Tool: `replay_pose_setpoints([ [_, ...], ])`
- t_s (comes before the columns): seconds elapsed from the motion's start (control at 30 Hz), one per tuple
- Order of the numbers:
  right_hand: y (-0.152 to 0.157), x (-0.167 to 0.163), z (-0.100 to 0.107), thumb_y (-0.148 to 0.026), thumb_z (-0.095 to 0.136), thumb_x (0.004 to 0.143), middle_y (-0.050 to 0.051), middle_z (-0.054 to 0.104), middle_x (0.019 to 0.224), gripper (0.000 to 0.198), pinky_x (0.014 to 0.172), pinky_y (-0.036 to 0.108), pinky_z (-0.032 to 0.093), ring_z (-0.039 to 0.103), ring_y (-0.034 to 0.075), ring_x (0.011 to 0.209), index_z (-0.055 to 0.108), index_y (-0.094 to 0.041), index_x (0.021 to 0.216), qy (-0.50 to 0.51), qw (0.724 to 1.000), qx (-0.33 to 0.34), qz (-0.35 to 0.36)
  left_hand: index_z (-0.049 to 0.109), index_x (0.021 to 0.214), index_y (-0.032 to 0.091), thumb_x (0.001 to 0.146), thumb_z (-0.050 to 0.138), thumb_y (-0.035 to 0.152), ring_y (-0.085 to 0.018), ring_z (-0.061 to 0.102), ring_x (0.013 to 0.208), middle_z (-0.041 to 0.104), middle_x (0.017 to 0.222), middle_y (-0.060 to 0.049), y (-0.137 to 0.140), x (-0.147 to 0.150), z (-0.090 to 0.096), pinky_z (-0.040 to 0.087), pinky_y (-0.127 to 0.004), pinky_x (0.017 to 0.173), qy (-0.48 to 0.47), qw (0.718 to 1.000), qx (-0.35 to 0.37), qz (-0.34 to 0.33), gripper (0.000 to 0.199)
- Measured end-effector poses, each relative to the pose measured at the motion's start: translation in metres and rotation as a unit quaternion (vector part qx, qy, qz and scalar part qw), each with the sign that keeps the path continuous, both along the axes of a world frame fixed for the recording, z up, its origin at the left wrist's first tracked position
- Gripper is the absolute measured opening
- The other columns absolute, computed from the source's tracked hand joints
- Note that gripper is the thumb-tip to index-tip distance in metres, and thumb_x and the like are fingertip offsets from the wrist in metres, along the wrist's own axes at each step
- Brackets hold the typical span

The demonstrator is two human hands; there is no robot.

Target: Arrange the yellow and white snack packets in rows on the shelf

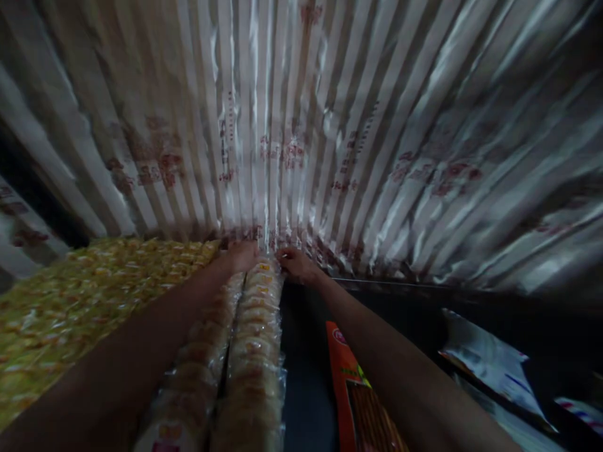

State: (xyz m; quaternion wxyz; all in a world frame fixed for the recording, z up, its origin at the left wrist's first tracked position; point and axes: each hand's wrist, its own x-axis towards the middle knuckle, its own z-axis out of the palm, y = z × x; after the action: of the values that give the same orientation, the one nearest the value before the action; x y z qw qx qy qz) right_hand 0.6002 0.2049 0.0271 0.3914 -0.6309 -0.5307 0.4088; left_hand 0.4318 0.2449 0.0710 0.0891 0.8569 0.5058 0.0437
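Both arms stretch forward to the far end of a row of round pale pastries in clear wrappers [254, 339], standing on edge one behind another. My left hand [242, 256] is at the row's far left corner, blurred, with its fingers hidden. On the other side, my right hand [298, 263] has its thumb and fingers curled together close to the last wrapped pastry. What lies between those fingers is too dim to make out. A second row of wrapped pastries [198, 358] runs alongside on the left, partly behind my left forearm.
Many small yellow packets [108, 282] cover the surface at left. Striped, shiny plastic packaging with red print [282, 150] rises like a wall behind. An orange packet of brown sticks [342, 376] lies under my right forearm. A white packet [490, 351] rests on the dark surface [306, 351] at right.
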Motion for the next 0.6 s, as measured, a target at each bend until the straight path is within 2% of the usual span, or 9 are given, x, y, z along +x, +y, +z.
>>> replay_pose_setpoints([
  [0.1, -0.009, -0.001, 0.007, -0.028, 0.052, 0.083, -0.007, 0.052, 0.062, 0.013, 0.044, 0.016, 0.036, 0.045, 0.005, 0.045, 0.053, -0.023, 0.095, 0.048, 0.999, 0.012, 0.005, 0.067, 0.091, 0.019, 0.077, 0.052, 0.015, -0.020, 0.061, 0.100, 0.070, 0.100, -0.006, 0.001, -0.001, -0.002, 0.041, -0.033, 0.092, 0.000, 1.000, 0.009, 0.003, 0.021],
  [0.2, -0.014, -0.003, 0.012, -0.033, 0.058, 0.078, -0.008, 0.053, 0.066, 0.018, 0.044, 0.017, 0.036, 0.042, 0.005, 0.045, 0.053, -0.022, 0.092, 0.076, 0.996, 0.030, 0.039, 0.067, 0.094, 0.018, 0.078, 0.049, 0.014, -0.022, 0.060, 0.103, 0.069, 0.104, -0.008, 0.002, -0.002, -0.004, 0.040, -0.036, 0.094, -0.008, 1.000, 0.020, 0.005, 0.024],
  [0.3, -0.012, -0.006, 0.012, -0.024, 0.061, 0.074, -0.006, 0.051, 0.061, 0.009, 0.048, 0.018, 0.037, 0.043, 0.006, 0.048, 0.056, -0.018, 0.075, 0.037, 0.998, 0.031, 0.042, 0.065, 0.096, 0.017, 0.079, 0.048, 0.013, -0.023, 0.060, 0.103, 0.068, 0.103, -0.008, 0.001, -0.003, -0.005, 0.037, -0.040, 0.097, -0.019, 0.999, 0.028, -0.001, 0.025],
  [0.4, -0.007, -0.009, 0.010, -0.015, 0.060, 0.071, -0.005, 0.053, 0.059, 0.006, 0.052, 0.019, 0.037, 0.044, 0.007, 0.051, 0.056, -0.017, 0.068, -0.030, 0.998, 0.048, 0.006, 0.066, 0.095, 0.018, 0.080, 0.047, 0.015, -0.021, 0.060, 0.098, 0.069, 0.098, -0.007, -0.002, -0.005, -0.002, 0.037, -0.039, 0.098, -0.024, 0.999, 0.043, -0.005, 0.024],
  [0.53, -0.002, -0.011, 0.004, -0.013, 0.060, 0.070, -0.005, 0.056, 0.060, 0.008, 0.052, 0.020, 0.039, 0.049, 0.008, 0.053, 0.054, -0.018, 0.072, -0.073, 0.995, 0.061, -0.017, 0.066, 0.095, 0.018, 0.080, 0.049, 0.015, -0.019, 0.058, 0.098, 0.065, 0.102, -0.007, -0.008, -0.011, 0.006, 0.041, -0.031, 0.091, -0.029, 0.994, 0.101, -0.016, 0.024],
  [0.6, -0.003, -0.011, 0.001, -0.016, 0.061, 0.070, -0.005, 0.057, 0.063, 0.013, 0.050, 0.020, 0.039, 0.050, 0.009, 0.052, 0.053, -0.019, 0.079, -0.080, 0.994, 0.064, -0.024, 0.067, 0.093, 0.020, 0.079, 0.050, 0.017, -0.019, 0.056, 0.098, 0.065, 0.100, -0.006, -0.010, -0.014, 0.010, 0.041, -0.031, 0.090, -0.028, 0.992, 0.110, -0.048, 0.022],
])
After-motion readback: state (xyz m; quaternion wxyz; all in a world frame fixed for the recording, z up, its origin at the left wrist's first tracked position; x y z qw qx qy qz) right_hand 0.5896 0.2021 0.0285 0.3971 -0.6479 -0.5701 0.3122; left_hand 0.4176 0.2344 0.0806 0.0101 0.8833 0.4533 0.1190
